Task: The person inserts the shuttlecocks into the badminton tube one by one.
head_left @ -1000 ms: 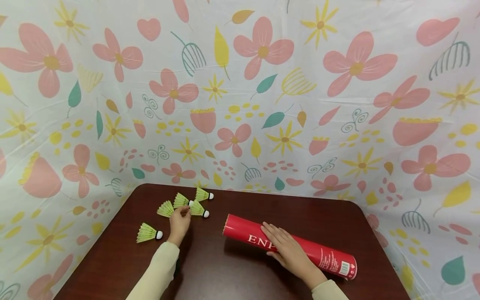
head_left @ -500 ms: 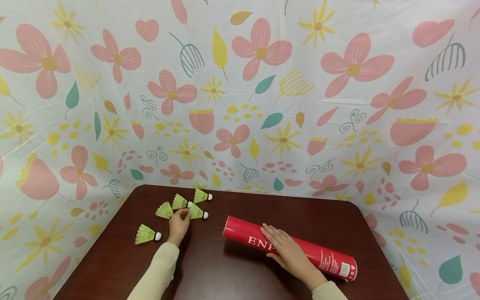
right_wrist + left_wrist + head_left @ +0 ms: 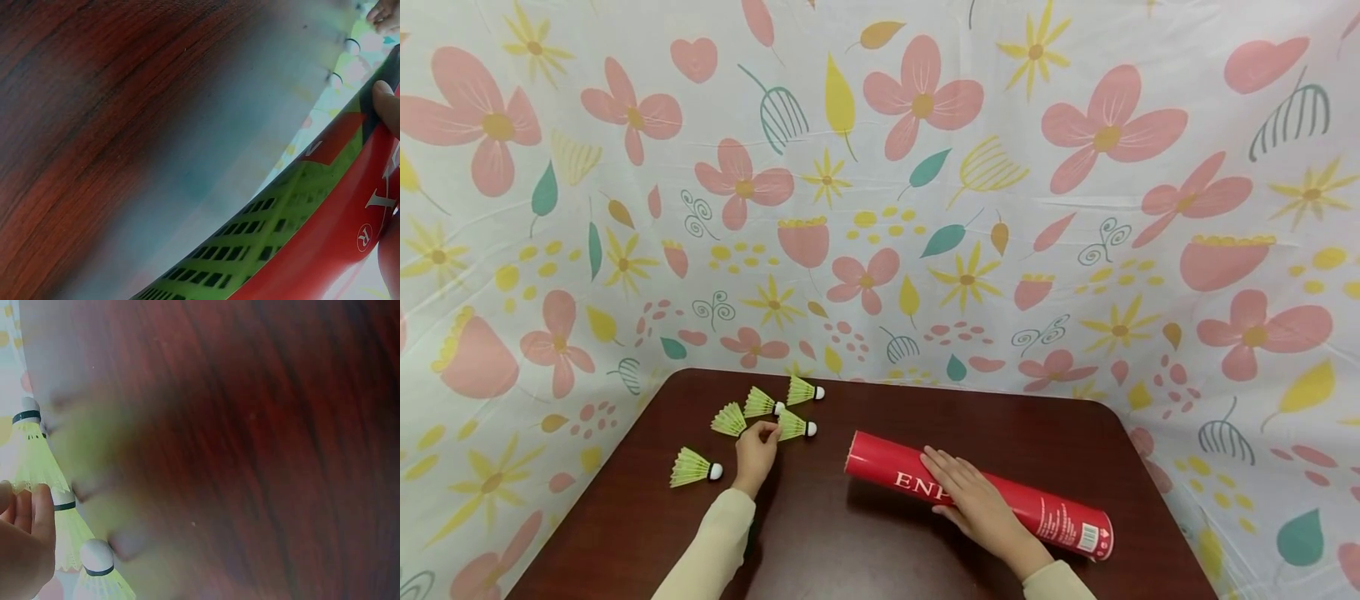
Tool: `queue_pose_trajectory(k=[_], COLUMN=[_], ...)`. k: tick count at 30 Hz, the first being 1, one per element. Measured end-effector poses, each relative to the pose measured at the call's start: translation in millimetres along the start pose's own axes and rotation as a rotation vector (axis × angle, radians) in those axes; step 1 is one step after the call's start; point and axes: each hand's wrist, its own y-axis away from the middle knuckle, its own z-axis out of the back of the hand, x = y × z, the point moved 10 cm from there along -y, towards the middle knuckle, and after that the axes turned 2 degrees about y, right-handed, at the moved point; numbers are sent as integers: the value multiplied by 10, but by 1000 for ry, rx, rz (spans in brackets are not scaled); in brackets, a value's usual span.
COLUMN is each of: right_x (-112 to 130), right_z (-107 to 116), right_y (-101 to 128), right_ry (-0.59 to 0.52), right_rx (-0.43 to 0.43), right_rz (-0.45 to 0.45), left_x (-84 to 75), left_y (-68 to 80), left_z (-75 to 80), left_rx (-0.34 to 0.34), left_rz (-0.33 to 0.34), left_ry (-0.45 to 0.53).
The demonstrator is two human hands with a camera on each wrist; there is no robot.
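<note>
In the head view my left hand (image 3: 756,454) is among yellow shuttlecocks at the table's left. Its thumb and fingertips pinch the skirt edge of a shuttlecock (image 3: 794,426) whose white cork points right. The left wrist view shows the fingers (image 3: 44,515) right at that shuttlecock's (image 3: 31,450) skirt rim. Behind the hand lies another shuttlecock (image 3: 728,419), its cork hidden. My right hand (image 3: 977,504) grips a red shuttlecock tube (image 3: 880,460), palm and fingers over its top, thumb along the near side. The tube lies slanted, its left end towards the shuttlecocks.
Two shuttlecocks (image 3: 760,403) (image 3: 805,390) lie near the back edge, and one shuttlecock (image 3: 692,468) sits apart at the left. The dark wooden table (image 3: 820,533) has rounded back corners. A flower-printed cloth (image 3: 880,200) hangs close behind it.
My left hand has shifted slightly towards me, baring more of the pinched shuttlecock's skirt. My right hand and the tube stay in place.
</note>
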Motion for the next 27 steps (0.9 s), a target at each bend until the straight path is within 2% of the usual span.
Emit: queue_pose_trajectory(k=[16,22,27], right_x=[-31,-11,-17], right_z=[14,32,34], right_y=[-15,-18,-25], right_ry=[3,-7,3], right_rx=[15,2,7], right_rz=[-11,-3,-10], left_x=[-199,-254,-344], left_y=[134,216,275], left_z=[181,195,179], left_rx=[-37,-43,-17], left_rz=[-91,-125,-128], left_ry=[9,31,60])
